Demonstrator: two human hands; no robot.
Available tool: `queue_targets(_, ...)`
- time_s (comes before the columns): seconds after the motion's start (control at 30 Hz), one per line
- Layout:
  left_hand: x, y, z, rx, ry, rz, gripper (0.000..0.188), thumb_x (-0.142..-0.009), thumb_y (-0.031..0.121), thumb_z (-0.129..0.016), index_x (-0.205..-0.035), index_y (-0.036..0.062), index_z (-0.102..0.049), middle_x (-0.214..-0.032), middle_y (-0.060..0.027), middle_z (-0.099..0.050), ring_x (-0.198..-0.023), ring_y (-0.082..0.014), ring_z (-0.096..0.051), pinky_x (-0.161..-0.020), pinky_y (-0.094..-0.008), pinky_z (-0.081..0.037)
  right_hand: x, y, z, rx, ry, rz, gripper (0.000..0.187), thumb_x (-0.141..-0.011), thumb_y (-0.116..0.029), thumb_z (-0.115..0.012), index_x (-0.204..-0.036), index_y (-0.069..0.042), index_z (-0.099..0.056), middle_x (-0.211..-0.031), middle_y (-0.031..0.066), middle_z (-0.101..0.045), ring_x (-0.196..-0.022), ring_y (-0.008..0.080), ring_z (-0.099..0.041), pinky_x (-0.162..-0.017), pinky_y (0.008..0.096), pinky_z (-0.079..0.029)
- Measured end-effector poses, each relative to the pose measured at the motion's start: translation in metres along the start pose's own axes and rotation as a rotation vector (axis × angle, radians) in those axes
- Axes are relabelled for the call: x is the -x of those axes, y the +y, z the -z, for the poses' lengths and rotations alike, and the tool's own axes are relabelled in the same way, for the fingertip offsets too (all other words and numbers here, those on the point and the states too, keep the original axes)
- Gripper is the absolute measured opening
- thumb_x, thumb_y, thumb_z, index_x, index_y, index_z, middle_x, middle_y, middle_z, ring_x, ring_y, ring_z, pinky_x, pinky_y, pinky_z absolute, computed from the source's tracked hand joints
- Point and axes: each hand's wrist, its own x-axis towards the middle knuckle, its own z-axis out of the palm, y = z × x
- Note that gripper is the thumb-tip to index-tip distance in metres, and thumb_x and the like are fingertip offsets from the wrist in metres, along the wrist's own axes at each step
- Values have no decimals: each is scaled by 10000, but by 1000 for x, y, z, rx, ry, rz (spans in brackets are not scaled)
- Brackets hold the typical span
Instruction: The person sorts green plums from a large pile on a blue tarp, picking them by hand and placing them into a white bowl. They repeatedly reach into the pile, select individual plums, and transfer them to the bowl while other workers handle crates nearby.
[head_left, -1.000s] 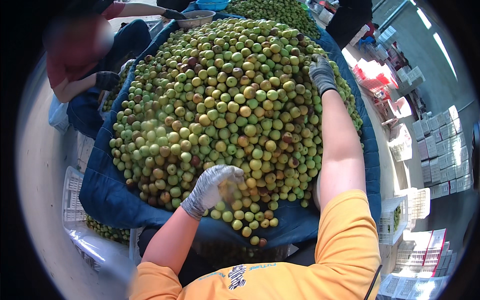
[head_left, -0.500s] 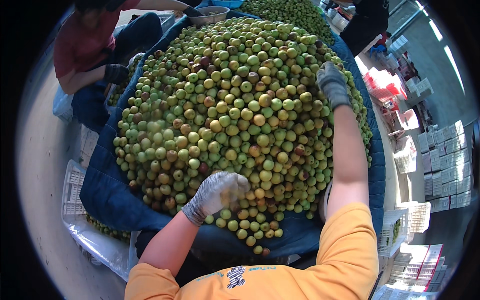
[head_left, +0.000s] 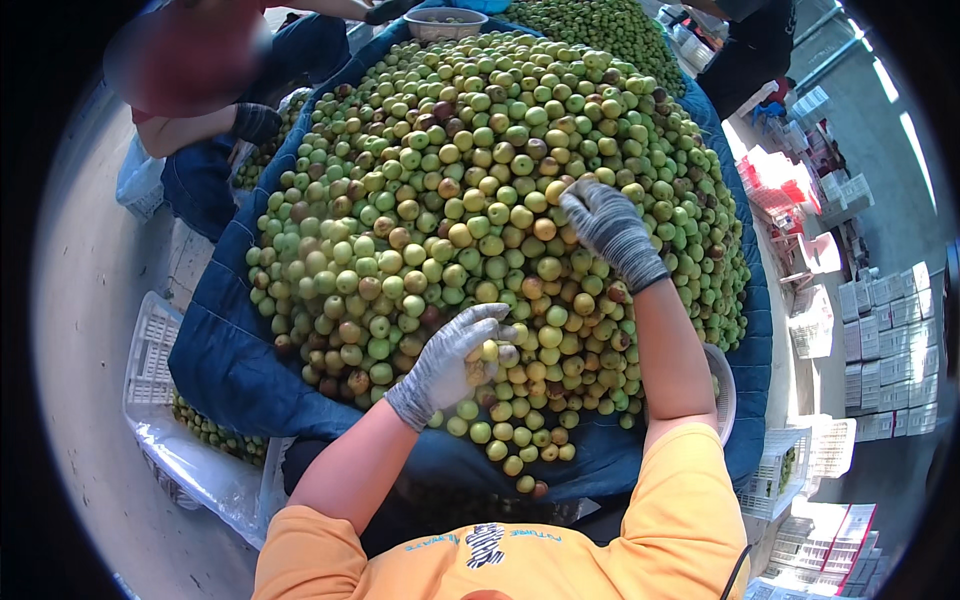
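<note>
1. Far left, a white crate (head_left: 150,350) sits just outside the blue quilted cloth (head_left: 215,345). Fruit bouncing over that side could miss it, I'd guess.
2. Left hand (head_left: 455,355), grey glove: fingers half curled, looks like they've got a yellow-green fruit (head_left: 489,351) cupped. Pretty loose hold, so it might drop if they spread.
3. The fruit pile (head_left: 480,230) is heaped high on the cloth, under and beyond both hands. Strays like the low green one (head_left: 525,484) lie by the near edge; a careless nudge could roll them off.
4. Right hand (head_left: 605,228): fingers bent down onto the pile, can't tell if they're gripping anything. Digging there might start a slide.
5. White basin (head_left: 728,400), partly behind the right arm (head_left: 675,360). An elbow bump could tip it.
</note>
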Motion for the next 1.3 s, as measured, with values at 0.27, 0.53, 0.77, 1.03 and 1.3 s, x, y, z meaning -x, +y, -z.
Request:
queue_targets(0.27, 0, 9, 21, -574, 179, -415, 331, -874, -99, -524, -1172, 38, -570, -1080, -56, -593, -944, -139, -625, -772, -249, -538, 63, -18, -36, -149, -494, 250, 328, -898, -374, -625, -1064, -95, -678, -999, 142, -695, -957, 312, -667, -873, 407, -519)
queue_targets(0.53, 2, 20, 20, -1174, 186, -626, 389, -814, -82, -638, -1180, 31, -573, -1082, -71, -617, -963, -175, -662, -811, -309, -571, 126, -42, -103, 396, -260, 210, 338, -870, -150, -637, -1204, -110, -607, -1269, 120, -535, -1004, 275, -656, -830, 405, -555)
queue_targets(0.77, 15, 23, -6, -433, 130, -123, 461, -941, 239, -631, -1359, 100, -496, -1215, -57, -575, -1076, -162, -605, -900, -317, -544, 95, -53, -83, -714, -288, 79, 420, -881, -189, -692, -1265, -59, -586, -1111, 142, -641, -981, 241, -660, -895, 336, -535)
queue_targets(1.03, 5, 25, 6, -77, 141, -200, 347, -964, 253, -588, -1277, 114, -535, -1070, -58, -654, -900, -148, -638, -688, -243, -482, -58, -104, -96, 105, 217, 223, 301, -878, -321, -658, -1072, -92, -645, -1034, 141, -673, -998, 321, -647, -894, 419, -504)
queue_targets(1.3, 12, 40, 11, -20, 252, -557, 240, -989, 170, -530, -1219, 104, -541, -1100, -36, -608, -987, -153, -659, -698, -236, -514, -52, -117, -91, -88, 25, 154, 357, -822, -335, -739, -1005, -45, -638, -962, 149, -699, -929, 288, -678, -821, 396, -545)
